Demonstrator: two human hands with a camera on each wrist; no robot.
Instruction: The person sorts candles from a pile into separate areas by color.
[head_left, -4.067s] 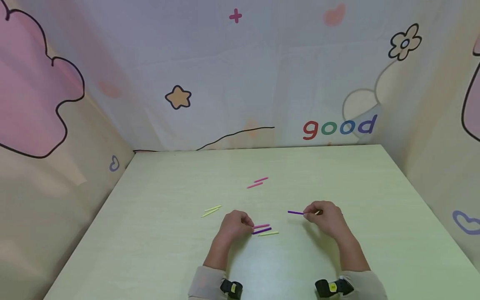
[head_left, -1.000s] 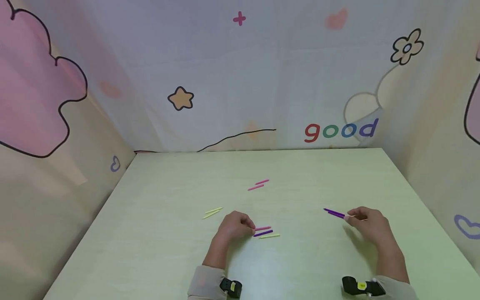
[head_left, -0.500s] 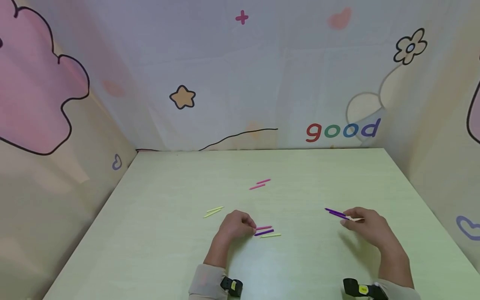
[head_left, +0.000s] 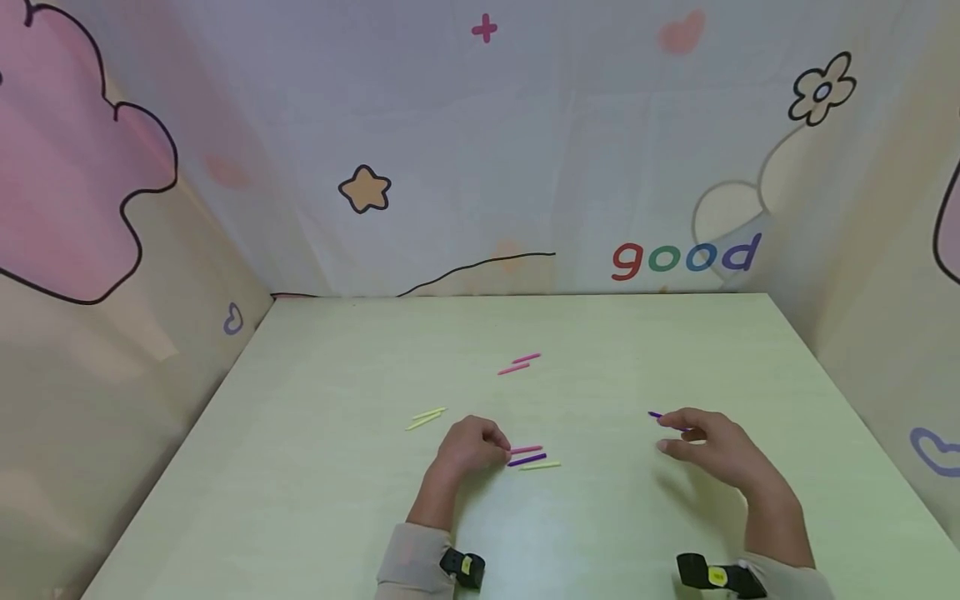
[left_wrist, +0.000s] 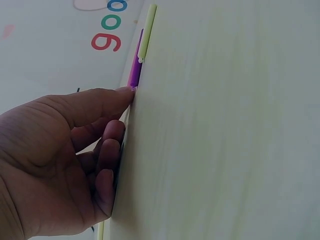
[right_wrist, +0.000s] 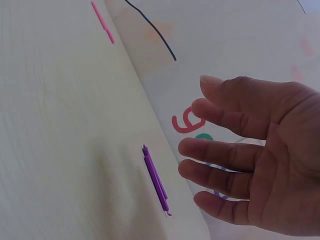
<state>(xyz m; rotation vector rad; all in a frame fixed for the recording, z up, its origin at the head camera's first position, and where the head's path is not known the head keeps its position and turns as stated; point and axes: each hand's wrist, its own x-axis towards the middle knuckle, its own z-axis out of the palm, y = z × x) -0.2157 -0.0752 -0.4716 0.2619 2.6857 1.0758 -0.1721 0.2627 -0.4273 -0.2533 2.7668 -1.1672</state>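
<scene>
My left hand (head_left: 471,446) rests low on the table, thumb and index finger pinching the near end of a thin pink stick (head_left: 527,450). Beside that stick lie a purple stick (head_left: 528,459) and a pale yellow stick (head_left: 542,466), roughly side by side; the left wrist view shows the yellow stick (left_wrist: 148,32) farthest from the thumb. My right hand (head_left: 712,450) hovers with fingers spread and nothing between them, over the right side of the table. Two purple sticks (right_wrist: 156,182) lie together on the surface by it, partly hidden behind its fingers in the head view.
Two pink sticks (head_left: 514,368) lie farther back near the middle. A pair of yellow sticks (head_left: 425,420) sits to the left of my left hand. The pale table (head_left: 337,350) meets a printed cloth backdrop (head_left: 450,125) at the back, with cloth at both sides.
My right hand carried a purple stick to the right, set it beside another and let go; its fingers have since opened and shifted slightly left. My left hand has stayed in place.
</scene>
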